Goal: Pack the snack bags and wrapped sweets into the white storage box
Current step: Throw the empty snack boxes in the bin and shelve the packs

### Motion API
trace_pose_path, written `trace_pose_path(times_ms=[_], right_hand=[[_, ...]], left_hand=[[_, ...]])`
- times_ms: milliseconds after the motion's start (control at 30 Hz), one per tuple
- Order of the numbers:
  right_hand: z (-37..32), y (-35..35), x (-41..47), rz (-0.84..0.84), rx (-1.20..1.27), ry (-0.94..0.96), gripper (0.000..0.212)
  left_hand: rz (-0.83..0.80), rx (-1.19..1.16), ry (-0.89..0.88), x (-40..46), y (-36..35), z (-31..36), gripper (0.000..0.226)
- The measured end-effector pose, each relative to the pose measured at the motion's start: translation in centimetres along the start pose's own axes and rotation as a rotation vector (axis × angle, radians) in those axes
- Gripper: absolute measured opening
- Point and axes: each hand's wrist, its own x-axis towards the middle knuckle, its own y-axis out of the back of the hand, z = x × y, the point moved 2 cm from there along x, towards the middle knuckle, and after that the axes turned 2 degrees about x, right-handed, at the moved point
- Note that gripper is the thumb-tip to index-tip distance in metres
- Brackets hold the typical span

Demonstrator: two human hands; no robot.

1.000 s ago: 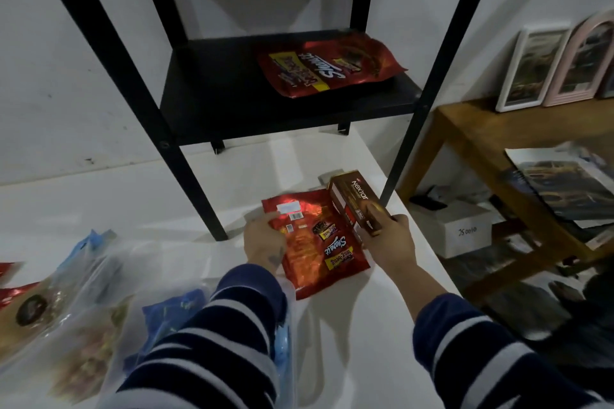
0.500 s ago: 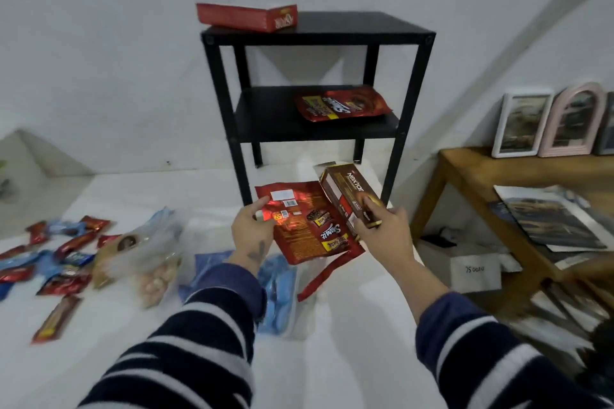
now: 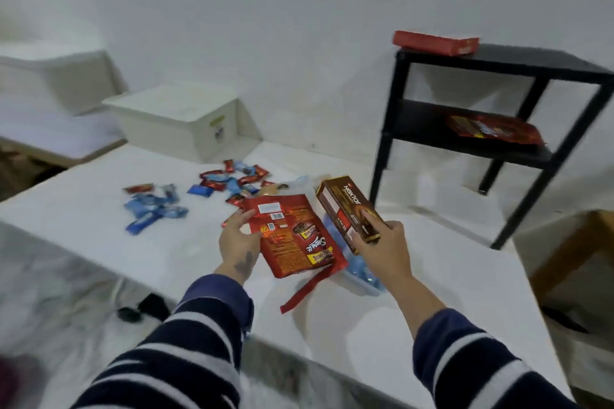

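Head view: the left hand [image 3: 240, 242] grips the red snack bag [image 3: 292, 236] by its left edge; the right hand [image 3: 382, 249] is clamped on the brown biscuit box [image 3: 349, 209]. Both forearms extend forward, raised above the surface [image 3: 432, 276]. Risk: an edge-only grip may let the bag slip, and its dangling torn strip [image 3: 309, 289] may snag. The white storage box [image 3: 179, 119] sits far left, lid apparently closed, so a hand must be freed. Wrapped sweets [image 3: 212, 186] lie between.

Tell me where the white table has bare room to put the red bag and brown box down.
Free: the table between the right hand and the black shelf; also the near-left stretch beside the left hand. Crowded: the wrapped sweets scattered before the white storage box.
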Motion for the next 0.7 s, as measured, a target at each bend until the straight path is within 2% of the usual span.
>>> trace_pose_path(times_ms=[300,400,533,700], right_hand=[[-14.6,-18.8,-5.1,-0.287,0.010,0.210,0.052],[-19.1,-26.0,-9.0,-0.390,0.023,0.269,0.052],[-23.9,-35.2,-13.9,-0.534,0.044,0.328,0.052],[-27.7,-45.2,-19.4,-0.698,0.019,0.352,0.052]], left_hand=[[0.333,-0.158,0.099,1.8,25.2,-3.9,0.051],[0.477,-0.075,0.106,1.1,34.1,-5.9,0.053],[0.606,0.200,0.092,0.5,44.4,-8.7,0.048],[0.763,0.192,0.225,0.2,54.4,-13.4,0.051]])
